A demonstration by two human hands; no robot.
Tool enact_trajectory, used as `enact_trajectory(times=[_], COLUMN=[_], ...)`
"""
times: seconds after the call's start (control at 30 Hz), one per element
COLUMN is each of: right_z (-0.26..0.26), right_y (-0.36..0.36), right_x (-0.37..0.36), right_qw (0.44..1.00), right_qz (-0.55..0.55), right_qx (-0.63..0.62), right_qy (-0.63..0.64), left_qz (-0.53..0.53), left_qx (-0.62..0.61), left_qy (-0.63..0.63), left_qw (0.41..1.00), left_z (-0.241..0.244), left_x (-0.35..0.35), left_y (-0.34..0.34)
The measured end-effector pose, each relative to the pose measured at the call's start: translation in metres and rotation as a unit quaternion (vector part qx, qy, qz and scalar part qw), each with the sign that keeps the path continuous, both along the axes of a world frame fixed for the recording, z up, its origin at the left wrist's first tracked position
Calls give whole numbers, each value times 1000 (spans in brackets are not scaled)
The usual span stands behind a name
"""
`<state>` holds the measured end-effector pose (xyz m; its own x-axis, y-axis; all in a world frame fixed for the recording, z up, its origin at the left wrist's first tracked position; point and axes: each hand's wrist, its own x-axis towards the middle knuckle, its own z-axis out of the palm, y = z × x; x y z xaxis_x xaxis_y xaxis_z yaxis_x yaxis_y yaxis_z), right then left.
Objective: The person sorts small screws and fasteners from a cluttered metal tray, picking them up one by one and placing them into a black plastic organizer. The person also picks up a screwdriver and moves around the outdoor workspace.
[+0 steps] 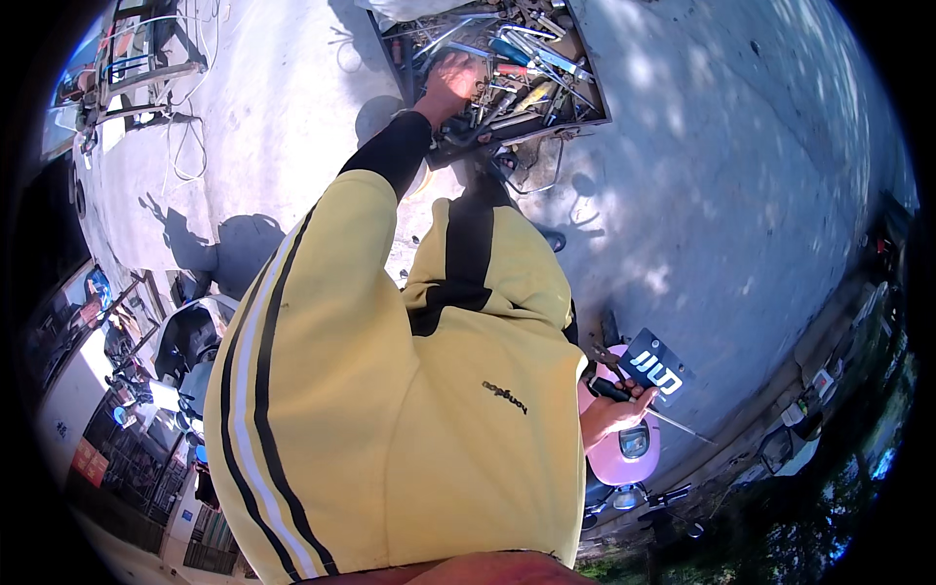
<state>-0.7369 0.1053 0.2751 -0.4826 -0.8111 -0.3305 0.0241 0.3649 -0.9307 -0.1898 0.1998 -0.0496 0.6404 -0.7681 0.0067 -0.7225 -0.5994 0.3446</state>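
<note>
My left hand (452, 79) reaches down into a dark metal tray (537, 131) heaped with hand tools. Its fingertips are lost in glare and among the tools, so whether they grip anything is unclear. Close to it lie a yellow-handled tool (537, 95), a red handle (512, 69), a teal handle (510, 51) and several metal rods and wrenches. Out at my right side, my right hand (618, 417) holds a screwdriver (684, 425) with a dark handle, its shaft pointing away to the right. A rusty metal piece (605, 357) shows just beyond those fingers.
A pink scooter (636, 464) stands behind my right hand, with a dark plate (662, 369) bearing white marks. Left, there is a metal frame (150, 77) with a loose white cable (191, 172). Another scooter (197, 344) stands further back. Concrete ground (702, 197) surrounds the tray.
</note>
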Motion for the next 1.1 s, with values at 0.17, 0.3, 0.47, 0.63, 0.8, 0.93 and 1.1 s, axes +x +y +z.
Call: enact_trajectory(times=[0.17, 0.3, 0.47, 0.63, 0.8, 0.93, 1.1], right_z=[-6, -4, 0, 5, 9, 1, 1], right_y=[2, 4, -1, -6, -1, -1, -2], right_x=[-6, -4, 2, 12, 19, 7, 7], right_qw=[1000, 1000, 999, 1000, 1000, 1000, 998], right_qz=[-15, 13, 5, 7, 8, 9, 19], right_qx=[1, 0, 5, -6, 0, -16, -33], right_qy=[-12, -21, -45, -8, 9, -14, -42], left_qz=[9, 45, -2, -18, -33, -17, 110], left_qx=[-78, -70, -12, -14, -3, -77, -213], left_qy=[-25, 33, 7, -85, -52, 8, 378], left_qw=[997, 996, 1000, 996, 998, 997, 894], left_z=[-3, 17, 24, -2, 0, 9, 44], left_x=[6, 8, 5, -2, 2, 7, -9], left_y=[24, 27, 14, 7, 10, 16, 12])
